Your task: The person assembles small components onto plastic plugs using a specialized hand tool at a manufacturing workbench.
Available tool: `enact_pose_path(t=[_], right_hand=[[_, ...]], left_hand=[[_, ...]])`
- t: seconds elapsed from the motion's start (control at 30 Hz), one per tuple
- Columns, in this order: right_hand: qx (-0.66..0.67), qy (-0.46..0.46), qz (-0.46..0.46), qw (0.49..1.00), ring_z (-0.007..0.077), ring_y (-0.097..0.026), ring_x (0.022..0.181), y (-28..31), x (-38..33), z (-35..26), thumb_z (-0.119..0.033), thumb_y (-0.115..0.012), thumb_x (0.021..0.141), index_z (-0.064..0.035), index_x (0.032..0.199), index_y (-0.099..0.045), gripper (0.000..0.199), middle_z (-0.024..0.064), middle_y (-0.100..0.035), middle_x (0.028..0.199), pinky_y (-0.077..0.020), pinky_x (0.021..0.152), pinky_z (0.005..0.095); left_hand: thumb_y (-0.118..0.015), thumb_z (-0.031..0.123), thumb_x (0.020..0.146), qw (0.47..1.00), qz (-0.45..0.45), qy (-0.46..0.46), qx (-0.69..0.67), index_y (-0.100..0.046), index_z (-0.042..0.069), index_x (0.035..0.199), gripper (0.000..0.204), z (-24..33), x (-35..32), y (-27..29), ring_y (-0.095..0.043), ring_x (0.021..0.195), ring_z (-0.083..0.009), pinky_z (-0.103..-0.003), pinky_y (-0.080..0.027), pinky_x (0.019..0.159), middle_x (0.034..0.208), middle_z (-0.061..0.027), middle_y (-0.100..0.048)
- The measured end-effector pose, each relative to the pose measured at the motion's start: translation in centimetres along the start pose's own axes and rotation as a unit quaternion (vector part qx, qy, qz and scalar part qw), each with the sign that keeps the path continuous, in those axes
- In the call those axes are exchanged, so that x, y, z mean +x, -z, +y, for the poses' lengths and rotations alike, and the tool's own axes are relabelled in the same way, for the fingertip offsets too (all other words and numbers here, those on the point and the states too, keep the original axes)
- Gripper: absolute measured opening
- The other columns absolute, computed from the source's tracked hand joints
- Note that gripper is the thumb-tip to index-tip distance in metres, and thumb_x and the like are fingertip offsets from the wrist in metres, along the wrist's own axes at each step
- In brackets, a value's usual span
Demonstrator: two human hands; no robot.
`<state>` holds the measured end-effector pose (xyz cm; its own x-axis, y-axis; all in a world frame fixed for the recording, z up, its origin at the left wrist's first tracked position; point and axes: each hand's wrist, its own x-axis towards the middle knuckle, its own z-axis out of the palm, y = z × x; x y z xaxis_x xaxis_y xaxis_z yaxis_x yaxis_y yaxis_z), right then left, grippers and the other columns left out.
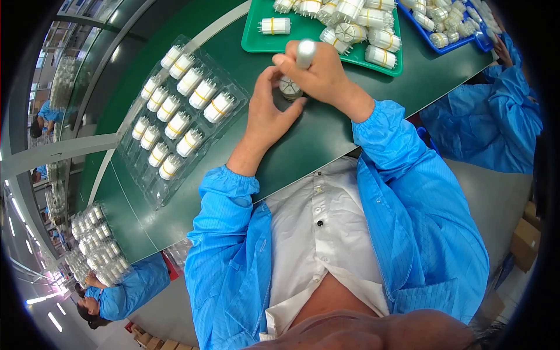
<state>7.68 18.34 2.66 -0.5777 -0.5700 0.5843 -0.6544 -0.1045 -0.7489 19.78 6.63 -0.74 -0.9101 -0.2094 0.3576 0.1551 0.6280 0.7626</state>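
Note:
At the table's far middle, my left hand (269, 111) curls its thumb and fingers around an upright cylindrical part (290, 88). The part's round end, split into segments, faces up. Just above it, my right hand (326, 73) is closed around a hand tool (305, 51) with a pale, shiny, rounded end on top. The tool's lower end is hidden by my fingers, so its kind and whether it touches the part cannot be made out.
Left of my hands lies a clear plastic tray (201, 125) with rows of white cylinders with yellow bands. Beyond my hands stands a green tray (251, 42) of similar cylinders; a blue tray (429, 41) sits farther right. Co-workers in blue are at right (496, 116) and lower left (134, 286).

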Motion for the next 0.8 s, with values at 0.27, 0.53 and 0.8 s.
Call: enact_pose_path(t=[0.27,0.53,0.8], right_hand=[[0.216,-0.140,0.027,0.966,0.0067,-0.042,0.055,1.1,0.0,0.0,-0.021,-0.064,0.097,-0.0085,0.067,-0.049,0.035,-0.0024,-0.047,0.058,-0.0317,0.049,0.0292],[0.067,-0.060,-0.017,0.996,0.0069,-0.038,0.059,0.2,0.3,1.0,-0.021,-0.064,0.097,-0.0080,0.070,-0.047,0.035,-0.0034,-0.043,0.061,-0.0309,0.052,0.0290],[0.201,-0.088,0.160,0.962,0.0067,-0.044,0.059,1.1,0.3,0.6,-0.022,-0.059,0.100,-0.0090,0.068,-0.052,0.036,-0.0020,-0.052,0.063,-0.0351,0.055,0.0252]], left_hand=[[-0.077,0.001,0.082,0.996,-0.009,0.047,-0.078,-0.038,0.001,0.140,0.069,-0.1,-0.4,0.1,-0.063,0.113,-0.0223,-0.034,-0.048,0.099,0.126,-0.0158,-0.063],[-0.070,0.001,0.084,0.996,-0.048,0.042,-0.065,-0.040,0.005,0.137,0.061,-0.4,-0.3,0.7,-0.062,0.115,-0.0354,-0.040,-0.049,0.098,0.124,-0.0185,-0.063],[-0.063,0.002,0.087,0.998,-0.027,0.023,-0.053,-0.044,0.002,0.137,0.053,1.2,-0.5,2.9,-0.053,0.121,-0.0386,-0.042,-0.043,0.103,0.132,-0.0224,-0.051]])
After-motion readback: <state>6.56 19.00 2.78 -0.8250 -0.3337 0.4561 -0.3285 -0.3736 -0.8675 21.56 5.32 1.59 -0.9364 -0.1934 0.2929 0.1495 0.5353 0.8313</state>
